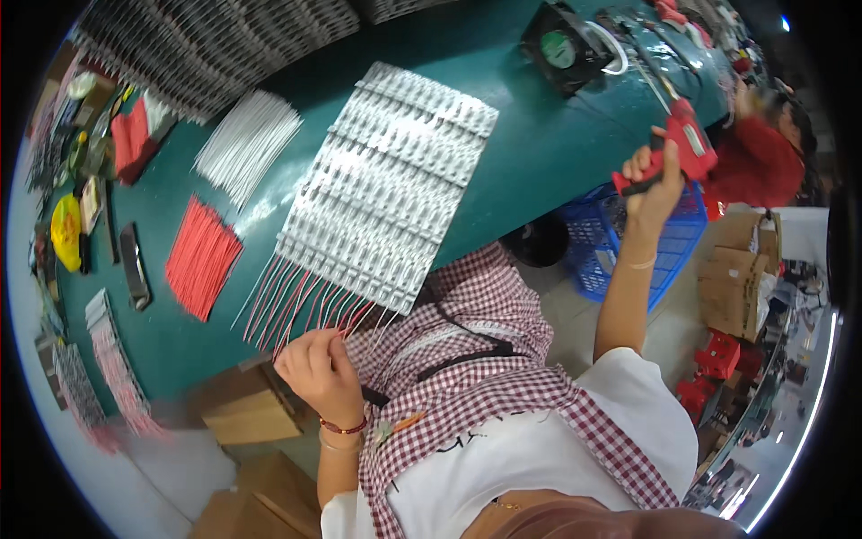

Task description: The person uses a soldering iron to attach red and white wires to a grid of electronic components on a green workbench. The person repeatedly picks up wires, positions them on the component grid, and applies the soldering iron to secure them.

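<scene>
My left hand [316, 368] is curled closed at the loose wire ends; what lies between its fingers is hidden. Thin red and white wires [305, 301] hang from the near edge of a silvery panel [386, 180] made of rows of small metal pieces. That panel lies slanted on the green table, its near edge towards my lap. Off to the right, my right hand [658, 184] grips a red gun-shaped tool [690, 144] with a black handle and a thin metal tip, raised by the table edge.
A bundle of white wires [249, 144] and a bundle of red wires [205, 256] lie left of the panel on the green table [503, 193]. Larger metal panels [215, 45] stand behind. A black box [561, 49] is at the far right, and a blue basket [588, 265] stands below.
</scene>
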